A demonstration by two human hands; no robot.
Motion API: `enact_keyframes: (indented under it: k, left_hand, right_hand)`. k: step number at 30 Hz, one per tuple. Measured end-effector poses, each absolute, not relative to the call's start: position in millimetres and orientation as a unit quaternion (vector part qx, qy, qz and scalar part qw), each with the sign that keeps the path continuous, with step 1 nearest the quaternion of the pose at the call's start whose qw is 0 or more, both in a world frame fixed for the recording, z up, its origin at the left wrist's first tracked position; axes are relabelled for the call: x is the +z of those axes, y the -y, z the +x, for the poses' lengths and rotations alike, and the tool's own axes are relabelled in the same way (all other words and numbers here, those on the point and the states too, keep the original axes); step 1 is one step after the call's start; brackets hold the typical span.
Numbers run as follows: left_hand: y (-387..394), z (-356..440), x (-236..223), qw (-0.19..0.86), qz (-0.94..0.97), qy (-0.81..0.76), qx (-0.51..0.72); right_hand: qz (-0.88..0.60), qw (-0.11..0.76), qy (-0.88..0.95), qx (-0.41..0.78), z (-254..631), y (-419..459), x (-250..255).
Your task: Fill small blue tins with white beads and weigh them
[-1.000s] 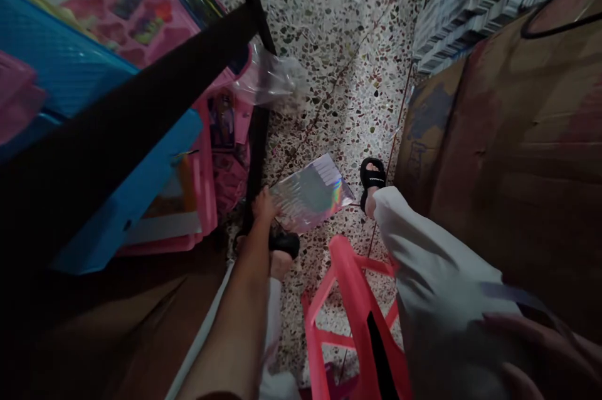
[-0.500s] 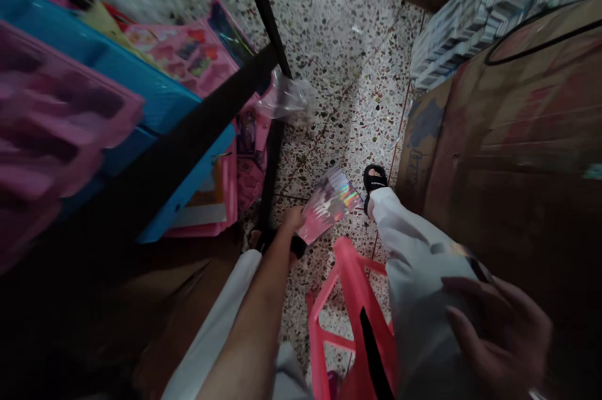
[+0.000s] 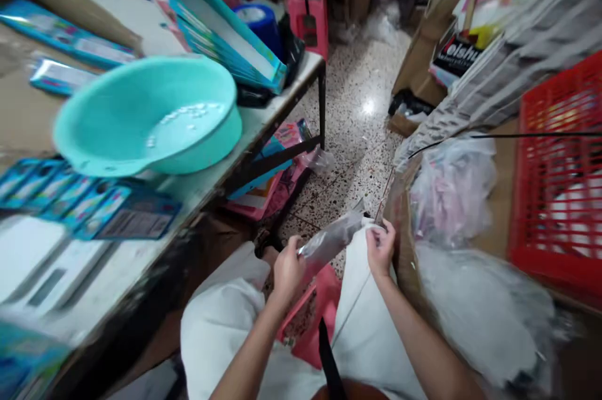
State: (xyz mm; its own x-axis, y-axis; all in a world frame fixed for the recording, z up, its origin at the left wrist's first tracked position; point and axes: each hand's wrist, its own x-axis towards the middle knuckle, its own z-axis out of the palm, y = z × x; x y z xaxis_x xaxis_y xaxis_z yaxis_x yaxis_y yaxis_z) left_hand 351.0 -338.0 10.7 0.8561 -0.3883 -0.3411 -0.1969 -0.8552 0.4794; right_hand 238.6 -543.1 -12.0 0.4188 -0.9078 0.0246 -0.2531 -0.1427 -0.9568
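Above my lap, my left hand point(image 3: 288, 269) grips the near end of a flat, shiny plastic packet point(image 3: 333, 238), its thumb and fingers closed on the edge. The packet slants up to the right and is blurred, so its contents do not show. My right hand point(image 3: 381, 246) is beside the packet's far end, over my right knee, with thumb and fingertips pinched together. Whatever is in that pinch is too small to make out. Below the packet, between my legs, is a pink plastic stool point(image 3: 317, 318).
On the left, a worktable point(image 3: 188, 199) bears a turquoise basin point(image 3: 155, 115) with small white pieces, blue-printed packs point(image 3: 89, 199) and an open teal box point(image 3: 226, 30). To the right are a red plastic crate point(image 3: 559, 180), a cardboard box point(image 3: 404, 218) and clear plastic bags point(image 3: 480, 306).
My left hand has lifted the shiny packet off the floor up to my lap. My right hand has come in beside it. The view has risen, bringing the tabletop into sight.
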Motion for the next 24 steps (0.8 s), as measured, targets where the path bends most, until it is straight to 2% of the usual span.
enact_keyframes:
  k: [7,11,16,21,24]
  left_hand:
    - [193.7,246.3,90.5,0.449,0.892,0.038,-0.048]
    - [126.4,200.6,124.4,0.523,0.852,-0.019,0.028]
    - [73.0,192.1,160.4,0.624,0.774,-0.078,0.077]
    - [46.5,197.0,198.0,0.671,0.742,-0.010,0.022]
    - [36.7,199.2,212.0,0.619,0.785,0.010,0.009]
  right_hand:
    - [-0.662,0.518,-0.410,-0.354,223.8,516.8,12.5]
    - [-0.680,0.523,-0.349,-0.378,209.1,476.7,65.2]
    - [-0.698,0.494,-0.267,-0.446,202.8,446.3,150.9]
    - [-0.681,0.460,-0.217,-0.528,219.6,446.3,214.6]
    - [-0.689,0.464,-0.158,-0.533,241.1,445.0,228.5]
